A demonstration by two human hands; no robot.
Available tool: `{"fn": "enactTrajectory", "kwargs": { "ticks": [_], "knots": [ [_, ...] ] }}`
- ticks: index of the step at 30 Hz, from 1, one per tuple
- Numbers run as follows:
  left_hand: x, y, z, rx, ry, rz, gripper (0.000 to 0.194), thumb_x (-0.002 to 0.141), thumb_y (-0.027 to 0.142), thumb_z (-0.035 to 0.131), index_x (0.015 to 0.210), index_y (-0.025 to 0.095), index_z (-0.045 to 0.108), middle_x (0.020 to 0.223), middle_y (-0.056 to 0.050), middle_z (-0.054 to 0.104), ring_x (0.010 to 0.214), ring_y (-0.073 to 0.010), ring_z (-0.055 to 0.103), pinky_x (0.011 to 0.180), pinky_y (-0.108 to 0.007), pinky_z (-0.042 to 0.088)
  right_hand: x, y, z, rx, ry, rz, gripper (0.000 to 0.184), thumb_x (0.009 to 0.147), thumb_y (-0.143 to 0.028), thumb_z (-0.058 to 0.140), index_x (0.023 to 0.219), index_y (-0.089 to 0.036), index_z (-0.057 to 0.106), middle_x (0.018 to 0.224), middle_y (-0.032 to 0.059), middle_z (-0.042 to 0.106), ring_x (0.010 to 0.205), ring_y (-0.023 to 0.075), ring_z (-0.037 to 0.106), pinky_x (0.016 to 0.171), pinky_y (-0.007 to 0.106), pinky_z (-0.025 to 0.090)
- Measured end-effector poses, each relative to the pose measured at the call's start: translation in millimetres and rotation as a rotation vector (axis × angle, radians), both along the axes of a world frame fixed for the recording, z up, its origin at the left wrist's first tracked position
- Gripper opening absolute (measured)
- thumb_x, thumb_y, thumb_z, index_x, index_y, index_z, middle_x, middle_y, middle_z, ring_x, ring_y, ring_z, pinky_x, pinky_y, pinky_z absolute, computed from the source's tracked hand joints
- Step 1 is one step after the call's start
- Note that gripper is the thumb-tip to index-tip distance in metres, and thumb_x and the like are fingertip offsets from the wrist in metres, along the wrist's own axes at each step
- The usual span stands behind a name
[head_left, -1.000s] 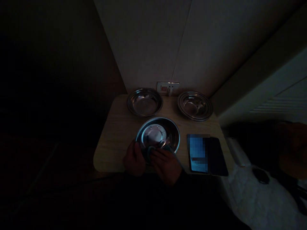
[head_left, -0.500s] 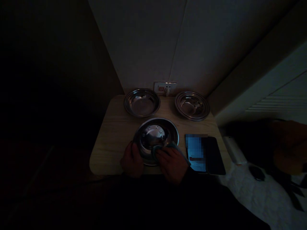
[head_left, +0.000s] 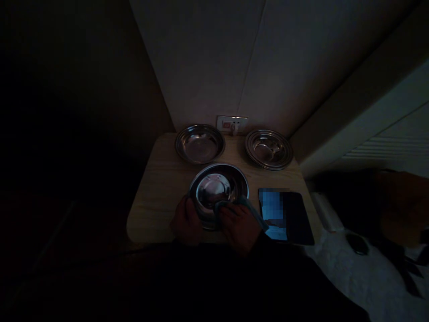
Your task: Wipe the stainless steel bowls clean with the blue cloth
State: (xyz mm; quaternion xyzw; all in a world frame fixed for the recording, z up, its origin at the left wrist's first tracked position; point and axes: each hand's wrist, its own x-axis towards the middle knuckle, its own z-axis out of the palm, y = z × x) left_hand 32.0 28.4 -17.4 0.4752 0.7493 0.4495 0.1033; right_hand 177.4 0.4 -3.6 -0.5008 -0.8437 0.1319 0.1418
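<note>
A shiny metal bowl (head_left: 214, 188) sits near the front of a small wooden table (head_left: 157, 179), in dim light. My left hand (head_left: 187, 222) grips the bowl's rim at its near left side, thumb on top. Inside the near right part of the bowl, my right hand (head_left: 239, 227) presses a bluish-green cloth (head_left: 250, 206) against the metal. One end of that cloth sticks out to the right, past the hand. The undersides of both hands are hidden.
At the back left stands another metal bowl (head_left: 200, 144); several nested metal bowls (head_left: 268, 150) are at the back right. A lit device (head_left: 273, 214) with a dark half lies at the front right. A wall socket (head_left: 232, 124) with a plug is behind.
My right hand and the cloth have shifted slightly right along the inside of the bowl, and more cloth shows beside it. My left hand keeps its hold on the rim.
</note>
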Motion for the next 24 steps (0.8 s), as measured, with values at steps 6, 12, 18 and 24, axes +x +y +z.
{"fn": "enactTrajectory", "kwargs": {
  "ticks": [6,12,18,24],
  "knots": [
    [-2.0,0.4,-0.1,0.036,0.019,0.043,0.032,0.084,0.036,0.043,0.094,0.015,0.065,0.084,-0.009,0.068,0.071,-0.0147,0.062,0.06,-0.024,0.045,-24.5,0.3,7.3,-0.081,0.099,0.026,0.039,0.081,-0.019,0.045,0.119,-0.015,0.052,0.124,0.0055,0.055,0.115,0.0204,0.045,0.095,0.037,0.036],
    [-2.1,2.3,1.4,0.036,0.011,0.035,0.032,0.083,0.035,0.044,0.093,0.015,0.066,0.083,-0.009,0.068,0.073,-0.0147,0.062,0.06,-0.023,0.045,-8.9,5.7,4.0,-0.069,0.067,0.069,0.035,0.083,-0.02,0.043,0.116,-0.014,0.055,0.121,0.0063,0.057,0.115,0.021,0.046,0.096,0.038,0.037],
    [-7.8,3.4,-1.7,-0.011,-0.02,-0.003,0.031,0.082,0.037,0.045,0.09,0.016,0.066,0.081,-0.008,0.068,0.072,-0.0146,0.062,0.059,-0.023,0.045,-47.5,17.3,3.1,0.004,0.239,0.067,0.043,0.086,-0.019,0.037,0.127,-0.009,0.044,0.13,0.0082,0.049,0.122,0.0176,0.037,0.103,0.032,0.032],
    [-10.2,3.5,-1.1,0.046,0.035,-0.011,0.03,0.082,0.034,0.045,0.09,0.015,0.067,0.081,-0.008,0.069,0.07,-0.0144,0.063,0.06,-0.023,0.046,-1.8,12.1,7.6,-0.08,0.004,0.133,0.038,0.083,-0.022,0.045,0.12,-0.017,0.052,0.126,0.0057,0.054,0.118,0.0222,0.043,0.095,0.041,0.036]
  ]
}}
